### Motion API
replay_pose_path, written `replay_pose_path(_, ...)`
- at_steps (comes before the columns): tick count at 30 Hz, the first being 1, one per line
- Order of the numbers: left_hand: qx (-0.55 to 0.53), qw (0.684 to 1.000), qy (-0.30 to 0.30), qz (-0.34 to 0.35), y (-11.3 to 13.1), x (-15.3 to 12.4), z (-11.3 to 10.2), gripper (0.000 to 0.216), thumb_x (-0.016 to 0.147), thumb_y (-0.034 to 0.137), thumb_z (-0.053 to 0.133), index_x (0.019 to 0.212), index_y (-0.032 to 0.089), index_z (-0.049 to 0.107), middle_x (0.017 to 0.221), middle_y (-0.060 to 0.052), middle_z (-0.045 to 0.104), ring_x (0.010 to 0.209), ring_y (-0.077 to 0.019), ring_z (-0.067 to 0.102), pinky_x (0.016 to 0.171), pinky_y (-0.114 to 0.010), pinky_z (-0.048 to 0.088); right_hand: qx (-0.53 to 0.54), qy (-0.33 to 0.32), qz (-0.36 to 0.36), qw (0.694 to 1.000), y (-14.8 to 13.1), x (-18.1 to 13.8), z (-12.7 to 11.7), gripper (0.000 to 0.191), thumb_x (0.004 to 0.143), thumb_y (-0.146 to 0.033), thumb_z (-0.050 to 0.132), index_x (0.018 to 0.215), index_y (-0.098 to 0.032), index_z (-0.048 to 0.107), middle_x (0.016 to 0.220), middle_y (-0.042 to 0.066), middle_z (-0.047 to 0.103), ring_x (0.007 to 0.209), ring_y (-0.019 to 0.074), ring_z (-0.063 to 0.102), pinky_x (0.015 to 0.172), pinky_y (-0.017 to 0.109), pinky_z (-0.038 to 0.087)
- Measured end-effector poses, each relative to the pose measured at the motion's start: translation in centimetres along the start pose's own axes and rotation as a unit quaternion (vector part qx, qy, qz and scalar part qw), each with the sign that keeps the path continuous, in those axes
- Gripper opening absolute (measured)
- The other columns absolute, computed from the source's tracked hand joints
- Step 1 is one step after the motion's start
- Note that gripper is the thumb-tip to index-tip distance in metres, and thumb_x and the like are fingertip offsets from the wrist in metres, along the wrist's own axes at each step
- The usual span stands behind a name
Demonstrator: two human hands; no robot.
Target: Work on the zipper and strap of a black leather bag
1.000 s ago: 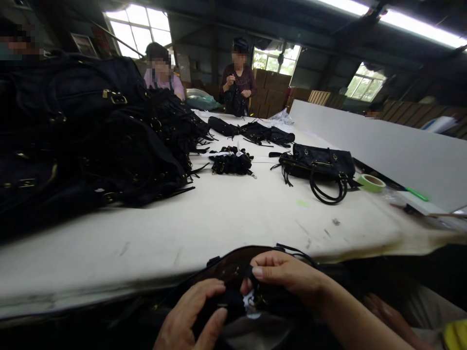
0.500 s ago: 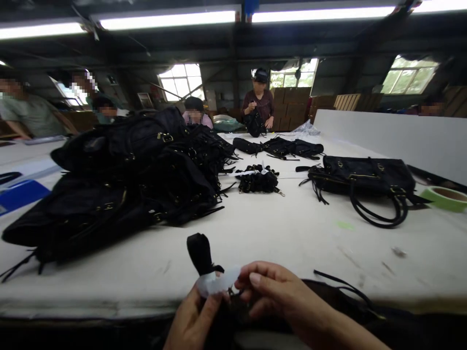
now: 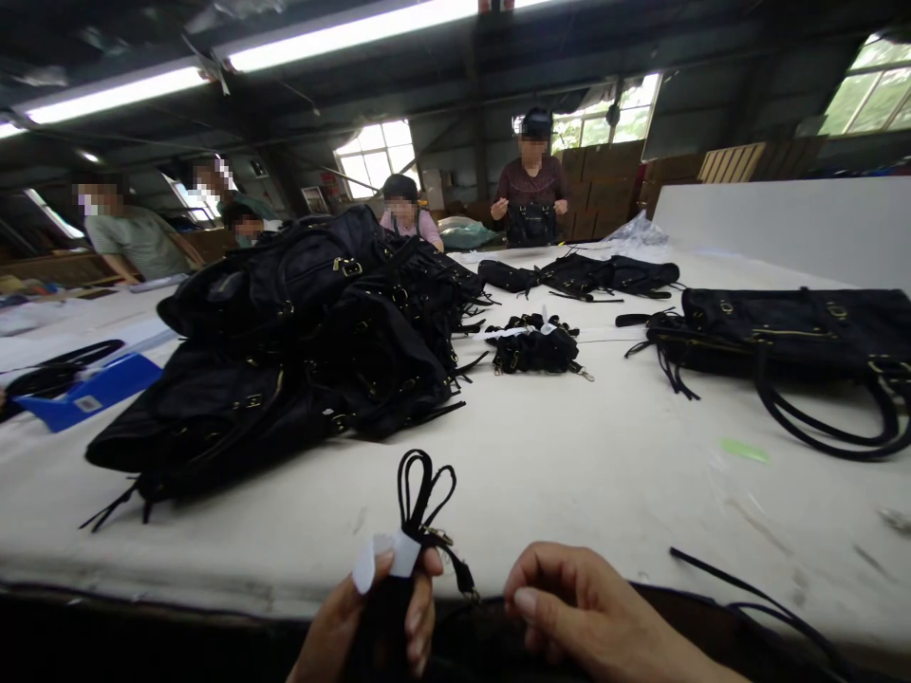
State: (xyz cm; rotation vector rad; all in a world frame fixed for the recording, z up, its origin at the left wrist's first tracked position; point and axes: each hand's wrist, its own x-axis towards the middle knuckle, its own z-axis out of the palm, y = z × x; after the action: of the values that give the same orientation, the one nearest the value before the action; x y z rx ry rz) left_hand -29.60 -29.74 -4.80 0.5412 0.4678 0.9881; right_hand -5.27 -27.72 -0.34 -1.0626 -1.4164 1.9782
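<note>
Vs. half a sec ago: the strap was a tight black wad above its white wrap. It now stands as thin open loops above the wrap. The right hand was touching the wrap then and now sits apart, to the right of it. The view has swung too: the pile of bags sits more toward the middle, and the green tape roll at far right is out of frame.

Left hand: at the near edge, low centre, fingers pointing up. Thumb and fingers are closed round the strap just below the wrap, holding it upright. A small metal clip hangs from the strap's right side, btwn the two hands.

Right hand: near edge, right of centre, back of hand to the right. Fingers are curled in, thumb tip against forefinger. It's clear of the strap, and I can't tell if it pinches anything thin.

Both hands hover over the near rim of the white table. Further out on the table are:
- a small strap bundle, mid-table
- a black handbag, right
- a blue folder, left

A person stands at the far end.
</note>
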Motion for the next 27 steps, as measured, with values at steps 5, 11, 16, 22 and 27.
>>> replay_pose_path(5,-0.030,0.999,-0.009,-0.015,0.7,0.5,0.1,0.046,0.096,0.037,0.031,0.100,0.006,0.065,0.060,-0.003,0.055,0.050,-0.0133,0.059,0.041,-0.020,0.049,-0.117,0.053,-0.025,0.991,-2.5,0.3,-0.5,0.022,0.080,-0.036,0.061,0.090,-0.017,0.066,0.075,0.000,0.060,0.065,0.0122,0.050,0.058,0.023,0.039)
replay_pose_path(11,-0.059,0.996,-0.054,-0.030,0.5,1.6,0.4,0.049,0.098,0.034,0.024,0.096,0.005,0.064,0.056,-0.003,0.055,0.048,-0.0146,0.063,0.042,-0.021,0.051,-0.184,0.025,-0.033,0.982,-2.7,4.1,-1.4,0.037,0.082,-0.025,0.055,0.117,-0.018,0.063,0.116,0.007,0.064,0.098,0.0197,0.058,0.087,0.032,0.044)
replay_pose_path(16,-0.050,0.995,-0.055,-0.061,-0.2,2.8,0.5,0.046,0.097,0.034,0.029,0.094,0.006,0.065,0.054,-0.002,0.055,0.048,-0.0150,0.063,0.043,-0.021,0.051,0.055,-0.120,0.070,0.989,0.3,7.3,-2.0,0.063,0.059,-0.013,0.063,0.121,-0.017,0.059,0.118,0.007,0.061,0.079,0.0138,0.059,0.063,0.024,0.045)
replay_pose_path(22,0.068,0.990,0.034,-0.121,1.5,3.4,0.3,0.041,0.089,0.044,0.049,0.088,0.008,0.069,0.053,-0.003,0.059,0.050,-0.0162,0.061,0.046,-0.022,0.047,0.137,-0.102,0.060,0.983,0.7,7.2,-2.7,0.025,0.056,-0.031,0.075,0.069,-0.012,0.066,0.056,-0.003,0.056,0.050,0.0074,0.049,0.051,0.021,0.041)
replay_pose_path(27,0.323,0.930,0.091,-0.152,4.8,4.5,0.8,0.030,0.075,0.039,0.067,0.088,0.012,0.068,0.080,-0.006,0.067,0.074,-0.0178,0.060,0.065,-0.024,0.046,0.131,-0.028,0.039,0.990,0.7,6.6,-2.6,0.023,0.058,-0.034,0.073,0.063,-0.014,0.062,0.050,-0.005,0.051,0.045,0.0070,0.044,0.044,0.020,0.038)
